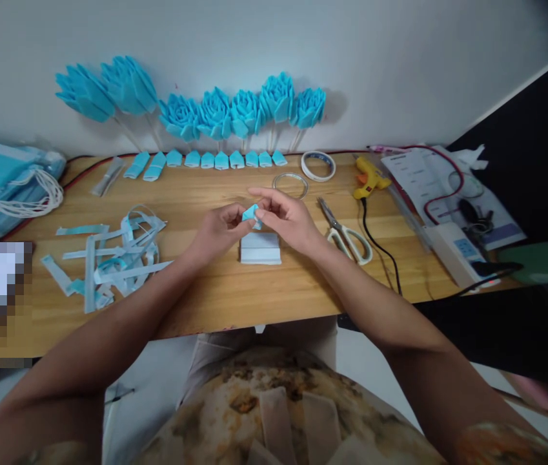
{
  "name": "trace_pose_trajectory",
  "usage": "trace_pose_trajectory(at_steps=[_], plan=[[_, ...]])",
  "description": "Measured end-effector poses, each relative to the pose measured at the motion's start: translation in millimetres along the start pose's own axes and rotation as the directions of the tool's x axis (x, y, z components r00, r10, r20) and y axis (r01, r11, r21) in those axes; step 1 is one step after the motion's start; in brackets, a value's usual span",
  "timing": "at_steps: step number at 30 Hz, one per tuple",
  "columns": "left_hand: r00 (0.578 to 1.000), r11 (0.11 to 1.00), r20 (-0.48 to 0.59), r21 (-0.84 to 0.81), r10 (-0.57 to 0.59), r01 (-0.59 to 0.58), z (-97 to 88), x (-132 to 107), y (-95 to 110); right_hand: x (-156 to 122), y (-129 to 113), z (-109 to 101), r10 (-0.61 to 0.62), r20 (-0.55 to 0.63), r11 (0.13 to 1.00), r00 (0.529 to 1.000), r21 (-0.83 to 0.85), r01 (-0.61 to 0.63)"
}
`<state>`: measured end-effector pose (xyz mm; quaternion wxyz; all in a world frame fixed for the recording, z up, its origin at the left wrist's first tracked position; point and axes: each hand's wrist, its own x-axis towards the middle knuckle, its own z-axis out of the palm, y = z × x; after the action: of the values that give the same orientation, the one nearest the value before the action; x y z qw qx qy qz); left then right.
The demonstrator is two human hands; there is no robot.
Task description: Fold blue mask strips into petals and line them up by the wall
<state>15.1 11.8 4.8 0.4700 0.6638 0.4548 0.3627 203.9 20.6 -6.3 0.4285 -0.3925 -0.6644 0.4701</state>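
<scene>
My left hand and my right hand meet over the middle of the table, both pinching a small folded piece of light-blue fabric. Its upper edge comes to a blunt point; fingertips cover part of it. Just below them lies a pale, flat, pleated piece of fabric on the wood. Behind my hands, several similar folded blue pieces stand in a row along the back edge. Scissors with white handles lie to the right of my right hand, blades angled toward the back left.
Blue fabric flowers on sticks lean against the wall. Left are cut strips and a bag of blue masks. Right are a tape roll, a yellow glue gun with a black cord, papers, keys and a power strip.
</scene>
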Motion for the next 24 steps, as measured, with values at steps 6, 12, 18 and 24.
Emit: trace_pose_trajectory(at_steps=[6,12,18,24], plan=[[1.000,0.995,-0.013,-0.098,0.016,-0.017,3.0,3,-4,0,9,1,-0.078,-0.057,0.994,0.995,-0.081,0.073],[0.993,0.992,-0.117,-0.130,-0.019,0.004,-0.6,5,-6,-5,-4,-2,-0.422,-0.120,0.778,0.899,-0.556,0.291],[0.992,0.992,-0.127,-0.128,0.000,-0.016,-0.6,5,-7,-8,-7,0,-0.476,0.018,0.557,0.879,-0.767,0.318],[0.989,0.997,-0.143,-0.066,0.041,-0.050,1.0,4,-7,-7,-2,0,-0.471,0.037,0.500,0.882,-0.812,0.301]])
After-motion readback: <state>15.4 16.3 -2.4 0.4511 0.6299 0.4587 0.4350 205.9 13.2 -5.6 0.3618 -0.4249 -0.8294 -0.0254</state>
